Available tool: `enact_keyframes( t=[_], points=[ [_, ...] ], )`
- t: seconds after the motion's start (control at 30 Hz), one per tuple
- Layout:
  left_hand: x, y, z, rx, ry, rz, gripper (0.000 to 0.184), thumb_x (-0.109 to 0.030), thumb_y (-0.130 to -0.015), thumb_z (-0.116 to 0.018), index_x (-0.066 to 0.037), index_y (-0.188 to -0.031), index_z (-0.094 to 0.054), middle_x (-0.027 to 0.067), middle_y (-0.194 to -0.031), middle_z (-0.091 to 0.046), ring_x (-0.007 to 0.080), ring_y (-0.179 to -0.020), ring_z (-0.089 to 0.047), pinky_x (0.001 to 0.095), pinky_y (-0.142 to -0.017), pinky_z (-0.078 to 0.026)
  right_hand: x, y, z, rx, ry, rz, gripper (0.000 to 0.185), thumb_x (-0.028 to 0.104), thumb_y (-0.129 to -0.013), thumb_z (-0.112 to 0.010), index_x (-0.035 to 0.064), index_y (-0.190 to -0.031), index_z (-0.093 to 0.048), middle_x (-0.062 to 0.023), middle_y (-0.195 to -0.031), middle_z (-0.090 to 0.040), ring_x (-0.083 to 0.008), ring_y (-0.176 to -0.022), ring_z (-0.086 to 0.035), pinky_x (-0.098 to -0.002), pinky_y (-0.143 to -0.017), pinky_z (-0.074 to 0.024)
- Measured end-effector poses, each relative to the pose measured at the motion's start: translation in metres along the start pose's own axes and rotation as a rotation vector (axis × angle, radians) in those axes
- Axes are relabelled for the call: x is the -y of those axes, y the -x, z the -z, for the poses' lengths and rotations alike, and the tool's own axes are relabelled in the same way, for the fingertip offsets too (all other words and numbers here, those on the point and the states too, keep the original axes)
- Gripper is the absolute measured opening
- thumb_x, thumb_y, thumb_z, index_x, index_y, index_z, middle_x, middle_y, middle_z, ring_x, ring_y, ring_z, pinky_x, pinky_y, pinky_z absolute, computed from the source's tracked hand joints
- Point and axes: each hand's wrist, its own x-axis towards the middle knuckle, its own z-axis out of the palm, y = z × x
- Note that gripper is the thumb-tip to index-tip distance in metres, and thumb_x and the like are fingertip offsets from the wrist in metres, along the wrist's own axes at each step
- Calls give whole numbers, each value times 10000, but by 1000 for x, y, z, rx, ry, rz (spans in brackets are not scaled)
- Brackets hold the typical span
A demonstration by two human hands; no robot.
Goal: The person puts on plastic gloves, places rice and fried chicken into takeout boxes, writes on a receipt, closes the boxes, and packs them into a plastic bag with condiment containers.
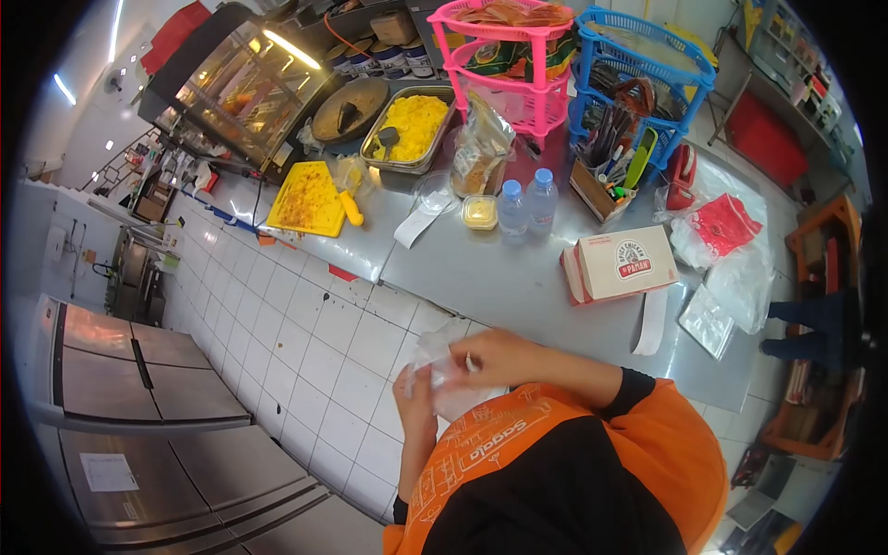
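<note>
In front of my chest, over the tiled floor beside the counter, I hold a thin translucent plastic bag (433, 344). My left hand (418, 409) pinches it from the lower left, thumb up. My right hand (492, 359) is closed on its right side, fingers curled and slightly blurred. Whatever the bag may contain cannot be made out. Nearest on the steel counter (462, 277) stands a printed cardboard food box (622, 265), with a white paper strip (650, 324) by it. Two water bottles (527, 203) and a small tub with yellow contents (479, 214) are farther back.
A yellow cutting board (313, 199) with a knife (351, 208) lies at the counter's left. Behind are a tray of yellow food (412, 129), a pink rack (509, 88) and a blue rack (638, 88). Steel fridges (157, 370) stand left; a person's legs (809, 324) show right.
</note>
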Motion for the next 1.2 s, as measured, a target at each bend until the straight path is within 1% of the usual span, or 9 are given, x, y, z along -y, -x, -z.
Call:
enact_keyframes(
  t=[0.1,0.3,0.4,0.6,0.7,0.8,0.97,1.1,1.2],
  points=[
    [-11,-12,-29,39,-46,-51,354,-316,-975,-536,27,-926,-611,67,-823,-631,151,-770,-604,275,-680,-472,-11,-6,-13,-161,-192,-90,93,109,-861,-643,30,-894,-607,-117,-911,-640,-253,-730,-613,-340,-655,-483],
    [-25,-29,-45,421,-326,100,149,-128,-918,-619,19,-897,-611,75,-817,-656,142,-724,-620,269,-734,-501,-61,-18,30,-888,-27,189,107,90,-882,-619,40,-972,-588,-105,-903,-625,-218,-843,-602,-335,-775,-475],
    [-22,-39,-59,295,-243,83,77,-56,-877,-649,11,-857,-619,75,-786,-658,139,-704,-623,272,-751,-513,-54,-31,28,-1063,-800,99,74,93,-884,-623,50,-932,-586,-60,-857,-591,-159,-851,-565,-312,-769,-459],
    [-26,-66,-93,317,-121,94,177,-163,-871,-658,-8,-808,-600,67,-777,-620,153,-718,-602,270,-664,-472,-66,-7,17,-314,-533,-118,200,184,-853,-691,37,-801,-567,-37,-826,-557,-124,-751,-524,-290,-697,-437],
    [-15,-78,-86,450,-4,166,245,-227,-868,-674,-2,-813,-595,64,-755,-612,139,-662,-582,263,-594,-444,-77,-6,22,-347,-564,0,222,179,-825,-704,23,-764,-559,-37,-783,-558,-117,-724,-528,-288,-670,-435],
    [-2,-104,-52,570,-116,183,246,-152,-822,-734,-12,-672,-596,5,-650,-571,68,-601,-498,207,-552,-368,-100,-3,17,-660,-376,1,167,145,-783,-684,13,-811,-585,-96,-768,-573,-220,-664,-555,-344,-632,-454],
    [-48,-150,-24,335,-573,-342,225,34,-744,-618,-31,-570,-492,-58,-576,-438,41,-555,-340,231,-513,-273,-80,25,56,-1339,264,-142,198,-56,-702,-613,-12,-644,-429,-113,-726,-464,-235,-567,-472,-336,-513,-393],
    [-37,-217,-13,238,-586,-447,94,-20,-820,-573,-40,-729,-563,-33,-671,-488,65,-607,-408,223,-556,-333,-73,-17,25,-1349,-181,164,164,-86,-744,-547,33,-758,-435,-85,-869,-462,-112,-646,-465,-237,-530,-361],
    [-39,-236,-27,332,-198,-47,53,-80,-867,-588,-50,-910,-589,-12,-760,-541,100,-659,-474,233,-597,-393,-46,-35,26,-1038,-1532,106,221,-22,-782,-563,65,-940,-435,-65,-906,-450,-112,-677,-463,-223,-553,-363]
  ],
)
